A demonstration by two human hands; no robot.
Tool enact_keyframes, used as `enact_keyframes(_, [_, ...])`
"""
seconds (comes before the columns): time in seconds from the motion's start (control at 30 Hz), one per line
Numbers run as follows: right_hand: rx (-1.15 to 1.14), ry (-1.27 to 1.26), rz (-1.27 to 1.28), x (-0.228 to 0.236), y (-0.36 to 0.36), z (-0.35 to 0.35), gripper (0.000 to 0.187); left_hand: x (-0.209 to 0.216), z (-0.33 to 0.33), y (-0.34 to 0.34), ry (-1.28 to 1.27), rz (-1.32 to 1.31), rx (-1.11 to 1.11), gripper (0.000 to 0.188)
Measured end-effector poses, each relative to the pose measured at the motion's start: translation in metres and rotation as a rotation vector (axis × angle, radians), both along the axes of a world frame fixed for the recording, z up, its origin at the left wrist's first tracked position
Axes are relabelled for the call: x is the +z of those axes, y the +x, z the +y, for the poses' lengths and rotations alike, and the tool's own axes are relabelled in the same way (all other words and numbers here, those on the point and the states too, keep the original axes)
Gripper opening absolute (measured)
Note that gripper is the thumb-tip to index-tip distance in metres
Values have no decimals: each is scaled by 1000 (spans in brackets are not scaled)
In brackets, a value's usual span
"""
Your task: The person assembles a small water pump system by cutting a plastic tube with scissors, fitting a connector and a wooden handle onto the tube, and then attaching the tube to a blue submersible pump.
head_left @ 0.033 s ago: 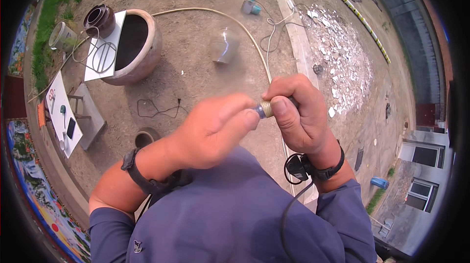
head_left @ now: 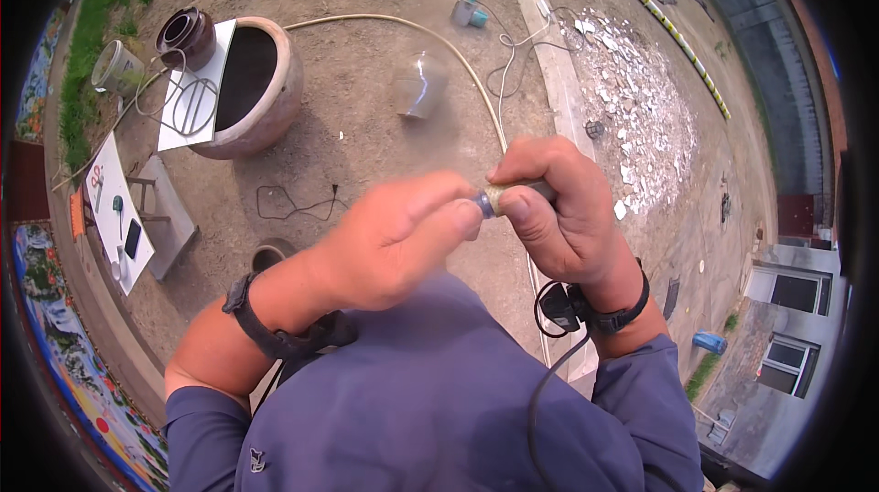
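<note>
In front of my chest both hands work on a short joint. My right hand [head_left: 558, 208] is closed round its yellowish, hose-like part [head_left: 495, 198], and a dark grey piece [head_left: 544, 189] shows between thumb and fingers. My left hand [head_left: 394, 236] pinches the bluish-grey translucent end [head_left: 483, 205] with thumb and fingers; that hand is slightly blurred. The inside of the joint is hidden by my fingers. A beige hose [head_left: 458, 62] curves from the large clay pot [head_left: 291, 80] toward my right hand, but whether it connects to the held piece I cannot tell.
A white board [head_left: 174, 126] lies across the pot's rim beside a brown glazed jar [head_left: 206, 48]. At left, a white panel [head_left: 105, 190] carries a phone [head_left: 133, 238]. A teal-grey device [head_left: 472, 12] with a cable lies ahead. White rubble [head_left: 641, 117] covers ground at right.
Both hands have shifted slightly left with the held joint. My left wrist has turned a little, and both hands keep their grip.
</note>
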State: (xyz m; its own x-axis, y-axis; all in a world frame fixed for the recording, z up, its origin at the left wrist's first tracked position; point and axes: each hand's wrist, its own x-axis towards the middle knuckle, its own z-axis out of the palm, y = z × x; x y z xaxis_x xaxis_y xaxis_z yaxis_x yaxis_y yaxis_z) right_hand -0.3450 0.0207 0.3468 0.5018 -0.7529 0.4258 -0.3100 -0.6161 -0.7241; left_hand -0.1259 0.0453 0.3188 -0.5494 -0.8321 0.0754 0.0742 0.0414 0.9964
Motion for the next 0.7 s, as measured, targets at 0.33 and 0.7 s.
enact_keyframes(0.33, [248,-223,367,29,-7,-3,39,-1,-1,14,704,411,-457,40])
enact_keyframes(0.7, [222,-55,498,13,-11,9,32,-6,7,16,213,7,-268,38])
